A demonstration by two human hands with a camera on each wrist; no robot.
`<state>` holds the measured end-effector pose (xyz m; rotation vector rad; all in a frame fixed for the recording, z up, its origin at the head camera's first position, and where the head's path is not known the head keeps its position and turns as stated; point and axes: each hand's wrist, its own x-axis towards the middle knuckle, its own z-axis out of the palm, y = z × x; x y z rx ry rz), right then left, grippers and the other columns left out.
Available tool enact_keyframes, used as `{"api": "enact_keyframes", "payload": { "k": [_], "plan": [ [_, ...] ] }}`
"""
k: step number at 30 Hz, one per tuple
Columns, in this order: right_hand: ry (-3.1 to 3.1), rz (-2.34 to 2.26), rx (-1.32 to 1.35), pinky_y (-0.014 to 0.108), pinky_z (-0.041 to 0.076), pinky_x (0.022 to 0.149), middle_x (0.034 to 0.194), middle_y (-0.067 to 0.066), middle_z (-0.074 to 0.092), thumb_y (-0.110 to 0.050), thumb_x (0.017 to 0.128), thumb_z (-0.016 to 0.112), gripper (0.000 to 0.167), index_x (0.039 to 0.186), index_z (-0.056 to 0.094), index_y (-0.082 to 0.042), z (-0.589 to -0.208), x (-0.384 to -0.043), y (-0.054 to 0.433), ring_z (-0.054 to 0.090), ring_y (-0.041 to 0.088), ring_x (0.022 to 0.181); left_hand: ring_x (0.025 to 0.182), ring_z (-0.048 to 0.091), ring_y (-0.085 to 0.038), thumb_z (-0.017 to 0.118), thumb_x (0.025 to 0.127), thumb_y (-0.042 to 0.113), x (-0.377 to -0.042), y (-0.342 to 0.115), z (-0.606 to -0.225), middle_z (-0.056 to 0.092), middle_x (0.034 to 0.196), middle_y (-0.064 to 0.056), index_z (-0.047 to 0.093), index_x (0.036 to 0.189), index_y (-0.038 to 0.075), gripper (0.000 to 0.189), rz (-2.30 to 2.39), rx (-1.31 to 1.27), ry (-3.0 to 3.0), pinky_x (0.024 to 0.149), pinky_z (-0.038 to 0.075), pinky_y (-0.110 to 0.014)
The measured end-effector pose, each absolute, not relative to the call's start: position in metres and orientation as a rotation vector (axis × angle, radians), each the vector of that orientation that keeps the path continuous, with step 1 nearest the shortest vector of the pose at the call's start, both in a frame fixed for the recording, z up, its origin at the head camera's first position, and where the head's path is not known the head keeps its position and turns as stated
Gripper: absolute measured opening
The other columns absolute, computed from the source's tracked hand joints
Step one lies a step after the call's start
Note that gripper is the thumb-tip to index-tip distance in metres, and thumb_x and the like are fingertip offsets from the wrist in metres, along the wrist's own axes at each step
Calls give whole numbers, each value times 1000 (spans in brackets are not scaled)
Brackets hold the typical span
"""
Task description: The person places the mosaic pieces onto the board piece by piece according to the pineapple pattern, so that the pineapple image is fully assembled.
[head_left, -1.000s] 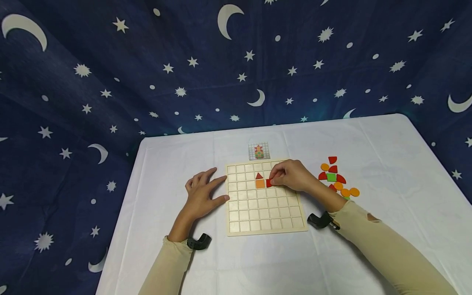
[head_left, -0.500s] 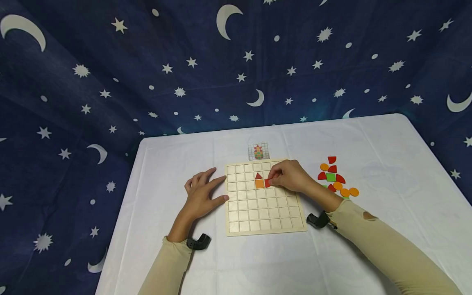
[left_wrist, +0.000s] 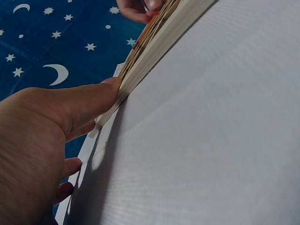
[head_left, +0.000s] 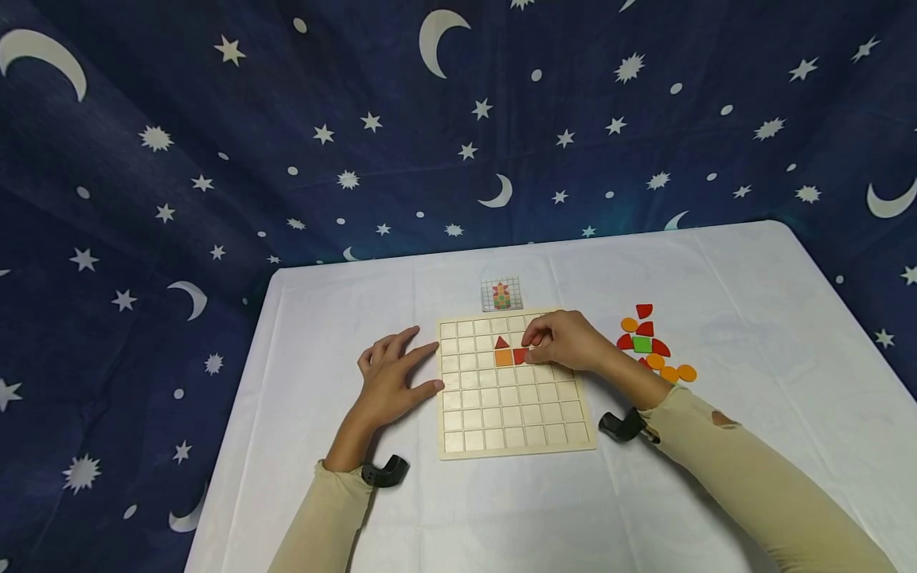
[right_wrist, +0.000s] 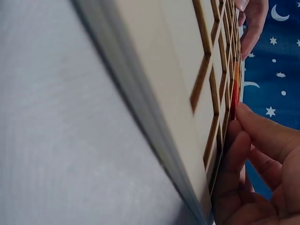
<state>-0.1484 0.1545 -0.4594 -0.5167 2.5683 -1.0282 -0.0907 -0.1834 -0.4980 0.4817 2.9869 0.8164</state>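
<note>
A dark blue curtain (head_left: 344, 79) with pale moons and stars hangs behind a white-covered table (head_left: 501, 517). Two beige sleeves reach in, the right sleeve (head_left: 759, 485) passing close by the loose pieces, each wrist wearing a black device (head_left: 385, 471). Between the hands lies a light wooden grid board (head_left: 494, 417). The left hand (head_left: 390, 378) has its fingers spread, thumb and forefinger touching the board's left edge; the left wrist view shows that thumb against its rim. The right hand (head_left: 566, 342), fingers bent and narrowly spaced, hides upper-right squares. Just beyond the board, a small card (head_left: 501, 296) bears a printed coloured figure on a grid. On the board, a red triangle (head_left: 501, 343) sits above an orange square (head_left: 504, 357); right of the square is a red piece (head_left: 519, 356), partly covered. The right wrist view shows a fingertip touching it; whether it is pinched, I cannot tell. Orange discs (head_left: 687, 373), red quarter-rounds (head_left: 645, 311) and a green square (head_left: 641, 344) lie right of the board.
</note>
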Motion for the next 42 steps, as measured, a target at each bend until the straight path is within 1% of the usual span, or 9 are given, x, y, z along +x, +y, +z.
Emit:
{"api": "enact_keyframes", "payload": {
  "k": [6,12,16,22,26,30,34,38,42],
  "plan": [
    [2578,-1008,-528,33,44,72,78,-4,66,-17,81,85,10,85,77,-21,-461,-149,153,56,16,79,144,29,-34,75,85,56,-90,-183,-498,36,164,-6,62,143,29,65,829,483,2982,110,9,-64],
    [2568,-1008,-521,33,44,73,79,-3,66,-18,82,85,9,86,77,-20,-460,-150,154,56,17,81,144,30,-35,75,85,55,-89,-183,-497,36,163,-6,62,143,29,65,833,483,2981,109,10,-64],
    [2523,-1059,-505,32,45,73,83,-2,68,-19,84,84,10,92,78,-18,-459,-151,157,57,17,81,144,29,-35,75,85,55,-89,-183,-496,36,164,-6,61,143,29,64,825,474,2978,110,9,-64],
    [2395,-1270,-356,28,50,73,93,3,70,-22,88,81,23,109,76,-13,-456,-151,166,61,19,81,145,29,-36,74,85,56,-89,-183,-495,36,164,-7,61,143,29,65,824,471,2977,110,9,-65],
    [2425,-1321,-293,31,53,73,96,5,71,-29,92,78,28,114,76,-13,-448,-153,180,63,23,83,145,29,-36,74,85,56,-89,-183,-496,36,164,-7,61,143,29,65,827,477,2979,110,9,-64],
    [2526,-1263,-256,34,53,73,99,4,74,-36,94,74,32,119,75,-15,-439,-157,202,65,27,89,145,29,-35,75,85,56,-89,-183,-497,36,164,-7,61,143,29,65,834,484,2982,110,9,-64],
    [2648,-1155,-208,42,50,84,108,5,75,-41,95,72,37,123,74,-16,-429,-161,226,64,28,106,145,29,-35,74,85,56,-89,-183,-498,36,164,-7,62,143,29,65,838,489,2985,110,9,-64],
    [2728,-1073,-151,51,47,94,117,8,73,-46,95,71,43,126,73,-16,-427,-163,251,61,30,114,144,30,-35,74,86,56,-90,-183,-498,36,164,-7,62,143,29,64,838,494,2986,109,9,-64],
    [2780,-998,-91,46,52,88,121,12,71,-48,95,71,48,128,72,-13,-432,-166,275,58,32,115,144,30,-35,74,85,55,-90,-184,-498,36,163,-7,62,142,29,64,842,502,2991,109,9,-65]
  ]
}}
